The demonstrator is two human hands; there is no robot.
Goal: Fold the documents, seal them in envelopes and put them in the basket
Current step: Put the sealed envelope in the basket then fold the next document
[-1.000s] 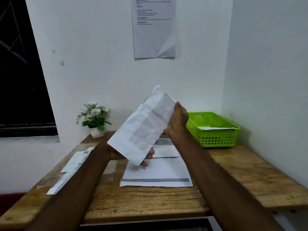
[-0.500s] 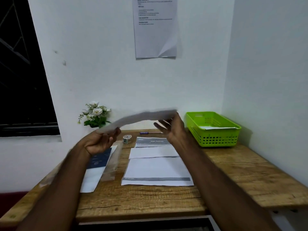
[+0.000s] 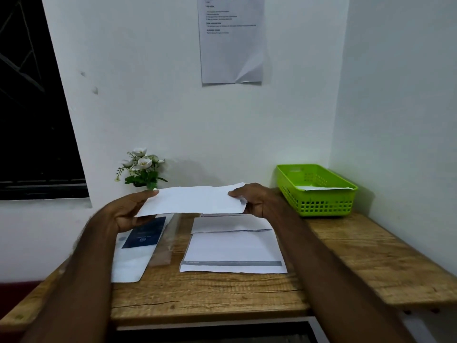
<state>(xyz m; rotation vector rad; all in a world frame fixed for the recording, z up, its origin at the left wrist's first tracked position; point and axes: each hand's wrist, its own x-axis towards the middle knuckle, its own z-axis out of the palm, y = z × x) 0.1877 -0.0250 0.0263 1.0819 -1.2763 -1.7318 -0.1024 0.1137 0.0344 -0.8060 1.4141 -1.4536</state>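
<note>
both arms reaching forward, white envelope (image 3: 193, 200) held flat above the table (image 3: 358, 263), left hand (image 3: 128, 214) pinching its left end, right hand (image 3: 257, 199) pinching its right end, documents (image 3: 232, 253) lying below, green basket (image 3: 319, 206) far right

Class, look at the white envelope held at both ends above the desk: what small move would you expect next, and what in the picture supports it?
Probably carry the envelope right and lower it into the green basket. The left hand and right hand pinch its ends level above the documents, and white paper already lies in the basket. Whether it is sealed cannot be seen.
</note>
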